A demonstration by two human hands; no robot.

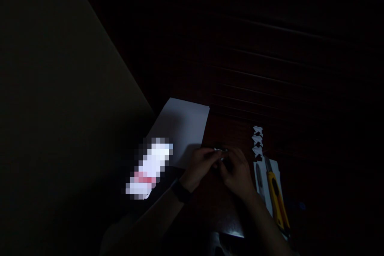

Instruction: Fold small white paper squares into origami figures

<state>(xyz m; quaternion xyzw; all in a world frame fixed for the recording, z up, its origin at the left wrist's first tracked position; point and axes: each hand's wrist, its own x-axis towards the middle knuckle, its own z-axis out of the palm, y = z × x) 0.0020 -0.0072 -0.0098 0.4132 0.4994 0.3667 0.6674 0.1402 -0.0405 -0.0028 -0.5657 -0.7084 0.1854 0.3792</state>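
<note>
In dim light, my left hand (200, 163) and my right hand (237, 171) meet over the dark table (222, 208). Their fingertips pinch a small piece of white paper (218, 150), mostly hidden by the fingers, so its shape is unclear. A dark band (181, 191) circles my left wrist. Just right of my right hand stands a short column of small folded paper pieces (257, 140). Below them lie white paper strips (279, 176), with a yellow utility knife (277, 204) and a slim grey pen-like object (259, 178) on top.
Beyond my left hand lies a large white sheet of paper (187, 122). A bright, blurred-out screen (151, 170) glows at its lower left. The table's near edge (235, 233) catches some light. A pale surface (54, 68) fills the left side.
</note>
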